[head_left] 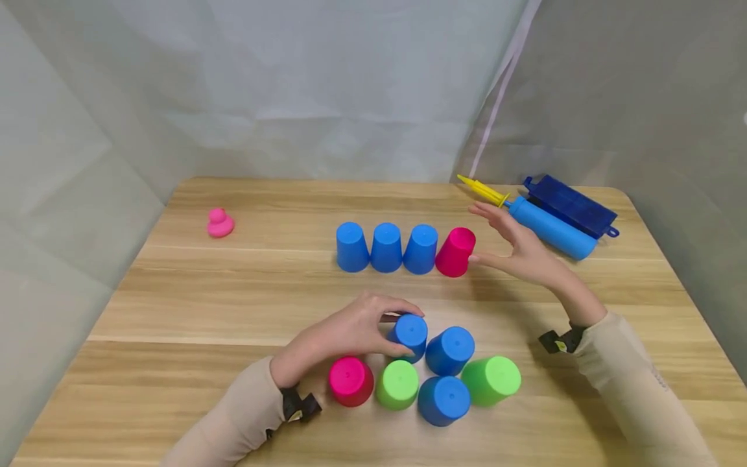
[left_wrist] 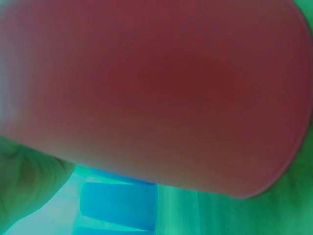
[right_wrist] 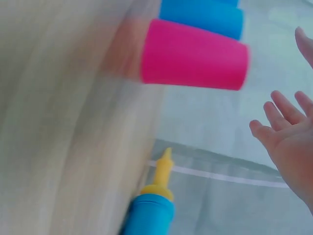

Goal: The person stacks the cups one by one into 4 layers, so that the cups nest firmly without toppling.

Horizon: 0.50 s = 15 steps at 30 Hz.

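Observation:
My left hand point(head_left: 364, 324) holds an upside-down blue cup point(head_left: 410, 334) between thumb and fingers, at the back of a near cluster of cups. In the left wrist view a pink cup point(left_wrist: 161, 88) fills most of the picture and hides the held cup. My right hand point(head_left: 522, 253) is spread, its thumb tip right beside the pink cup point(head_left: 456, 253) that ends the far row. Three blue cups point(head_left: 386, 248) stand to the left of that one, all upside down. The right wrist view shows the fingers apart, with nothing between them.
Around the held cup stand a pink cup point(head_left: 351, 381), two green cups point(head_left: 397, 385) and two more blue cups point(head_left: 449, 351). A blue pump point(head_left: 551, 227) with a yellow nozzle lies beside a dark blue tray point(head_left: 572, 204) at back right. A pink duck point(head_left: 220, 224) sits far left.

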Available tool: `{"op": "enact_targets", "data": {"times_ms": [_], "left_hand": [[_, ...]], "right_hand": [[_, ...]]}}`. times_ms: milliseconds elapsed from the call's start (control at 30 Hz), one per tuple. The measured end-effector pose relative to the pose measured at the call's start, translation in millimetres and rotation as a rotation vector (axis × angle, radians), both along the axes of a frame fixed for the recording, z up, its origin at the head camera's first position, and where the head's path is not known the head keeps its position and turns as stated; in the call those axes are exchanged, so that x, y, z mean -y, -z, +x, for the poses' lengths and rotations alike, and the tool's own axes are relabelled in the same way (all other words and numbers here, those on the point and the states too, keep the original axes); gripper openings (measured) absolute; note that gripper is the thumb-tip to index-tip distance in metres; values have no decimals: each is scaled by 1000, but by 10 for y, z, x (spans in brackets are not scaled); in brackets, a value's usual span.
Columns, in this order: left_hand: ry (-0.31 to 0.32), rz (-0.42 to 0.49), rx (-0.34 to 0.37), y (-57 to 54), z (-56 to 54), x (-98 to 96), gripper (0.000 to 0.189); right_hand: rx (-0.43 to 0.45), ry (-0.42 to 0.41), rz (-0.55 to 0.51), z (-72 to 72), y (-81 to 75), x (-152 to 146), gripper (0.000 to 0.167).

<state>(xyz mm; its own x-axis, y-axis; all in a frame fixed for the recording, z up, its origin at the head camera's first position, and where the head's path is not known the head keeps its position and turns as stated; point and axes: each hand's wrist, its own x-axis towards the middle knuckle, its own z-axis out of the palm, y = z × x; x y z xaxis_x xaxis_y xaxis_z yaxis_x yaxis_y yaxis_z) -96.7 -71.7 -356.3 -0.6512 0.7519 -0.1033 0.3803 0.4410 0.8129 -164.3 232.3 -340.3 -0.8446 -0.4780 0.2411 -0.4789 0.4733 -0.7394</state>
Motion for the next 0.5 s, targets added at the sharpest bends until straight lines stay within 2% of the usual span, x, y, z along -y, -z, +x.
{"op": "enact_targets", "data": {"times_ms": [100,267,400,500], "left_hand": [[2,-9,-7,6,7,1,54],[13,-33,-38,2,11,30,55],[22,-44,-40,-4,-4,73,55],[33,-36,-38,2,-18,103,55]], "right_hand": [[-54,-4,-9,128,-83,6,86],[-63,-52,20,341,-166,63,85],[22,-162,53,455,-157,103,84],[125,-291,107,484,-114,136,79]]}}
